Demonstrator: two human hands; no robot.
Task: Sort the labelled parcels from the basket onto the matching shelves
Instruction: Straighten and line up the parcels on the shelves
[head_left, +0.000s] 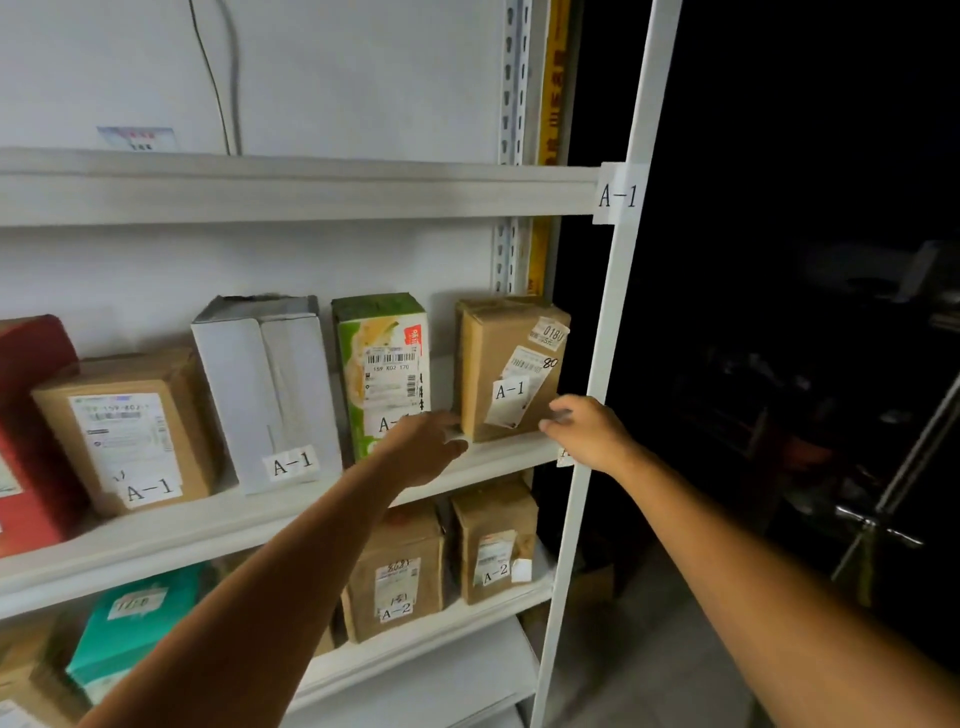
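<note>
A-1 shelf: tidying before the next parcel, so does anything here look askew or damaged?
The tall white cardboard box leans left, and the white shipping label on the rightmost brown cardboard box sits crooked.

Parcel storeroom or sorting room, not a home. White steel rack (613, 322) w/ slotted uprights (514, 78); front post carries a paper tag (618, 195) reading A-1. Shelves hold taped pkgs w/ shipping lbls and barcodes: brown box (506, 364) stickered A-1, green carton (382, 364) w/ barcode lbl, white box (270, 384) also A-1. The shelf below has A-2 boxes (397, 571). Bare white wall (337, 78) behind, loose cable (215, 78), grey floor (649, 649). The right side is dark, contents unclear.
</note>
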